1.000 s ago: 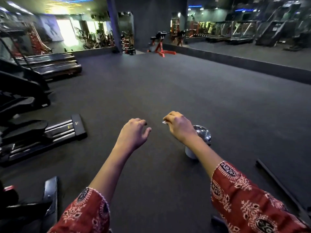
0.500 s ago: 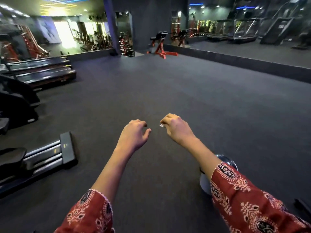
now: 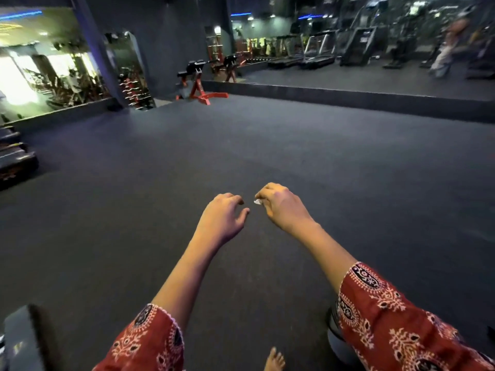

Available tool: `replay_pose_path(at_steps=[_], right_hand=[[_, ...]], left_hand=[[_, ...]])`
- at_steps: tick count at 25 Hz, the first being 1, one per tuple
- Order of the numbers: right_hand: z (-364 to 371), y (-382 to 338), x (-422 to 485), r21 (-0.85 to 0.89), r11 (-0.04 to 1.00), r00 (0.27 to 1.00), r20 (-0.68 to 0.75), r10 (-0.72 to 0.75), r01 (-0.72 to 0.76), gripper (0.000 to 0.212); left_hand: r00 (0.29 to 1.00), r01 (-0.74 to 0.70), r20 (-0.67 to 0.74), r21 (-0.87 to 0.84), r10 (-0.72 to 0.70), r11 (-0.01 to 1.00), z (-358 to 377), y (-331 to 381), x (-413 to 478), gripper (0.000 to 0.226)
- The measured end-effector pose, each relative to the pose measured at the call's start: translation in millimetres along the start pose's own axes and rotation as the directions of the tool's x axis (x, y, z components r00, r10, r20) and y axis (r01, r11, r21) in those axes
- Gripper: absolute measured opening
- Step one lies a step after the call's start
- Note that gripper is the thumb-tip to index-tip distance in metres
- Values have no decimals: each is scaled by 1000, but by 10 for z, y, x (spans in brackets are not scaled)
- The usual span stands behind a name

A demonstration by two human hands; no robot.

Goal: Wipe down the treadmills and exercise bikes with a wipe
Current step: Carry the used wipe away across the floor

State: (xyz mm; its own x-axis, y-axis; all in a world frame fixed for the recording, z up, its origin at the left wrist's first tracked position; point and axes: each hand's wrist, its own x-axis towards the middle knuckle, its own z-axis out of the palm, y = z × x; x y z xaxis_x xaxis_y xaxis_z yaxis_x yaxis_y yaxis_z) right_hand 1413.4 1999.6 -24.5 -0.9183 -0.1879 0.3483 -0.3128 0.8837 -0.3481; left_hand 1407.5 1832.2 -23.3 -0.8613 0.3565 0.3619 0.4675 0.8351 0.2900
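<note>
Both arms reach forward over the dark gym floor (image 3: 267,145). My right hand (image 3: 281,207) has curled fingers that pinch a small white wipe (image 3: 257,201), of which only a corner shows. My left hand (image 3: 223,216) hangs beside it with loosely curled fingers and holds nothing. Treadmills (image 3: 318,50) stand far off at the back right, seen in a wall mirror. The end of a treadmill deck (image 3: 16,162) shows at the left edge.
A red and black bench (image 3: 199,81) stands at the back centre by a dumbbell rack (image 3: 132,89). A round metal bin (image 3: 334,333) sits low right, partly hidden by my sleeve. A black machine base (image 3: 24,341) is at the bottom left. My bare foot (image 3: 273,361) shows below.
The view has swung right and forward: the machines on the left slid out of sight and the metal bin dropped toward the lower right. Both hands keep their pose.
</note>
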Motion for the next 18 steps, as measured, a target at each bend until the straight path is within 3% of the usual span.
replay_pose_path(at_steps=[6, 8, 11, 14, 18], right_hand=[[-172, 1113, 1277, -44, 983, 981, -92, 171, -176, 23], [-275, 1494, 1486, -33, 963, 953, -156, 258, -266, 22], [-360, 2075, 1494, -64, 896, 887, -187, 422, -439, 21], [-474, 2577, 1301, -83, 781, 773, -242, 586, -618, 22], [-555, 3106, 896, -81, 522, 513, -366, 777, -849, 22]], left_hand=[[983, -176, 28, -86, 179, 981, 525, -22, 1964, 28], [968, -244, 20, -145, 249, 959, 784, 117, 2481, 28], [911, -354, 127, -249, 393, 901, 1288, 435, 3029, 29], [818, -471, 167, -356, 551, 807, 1795, 867, 3439, 29], [592, -626, 195, -499, 782, 599, 2423, 1554, 3905, 29]])
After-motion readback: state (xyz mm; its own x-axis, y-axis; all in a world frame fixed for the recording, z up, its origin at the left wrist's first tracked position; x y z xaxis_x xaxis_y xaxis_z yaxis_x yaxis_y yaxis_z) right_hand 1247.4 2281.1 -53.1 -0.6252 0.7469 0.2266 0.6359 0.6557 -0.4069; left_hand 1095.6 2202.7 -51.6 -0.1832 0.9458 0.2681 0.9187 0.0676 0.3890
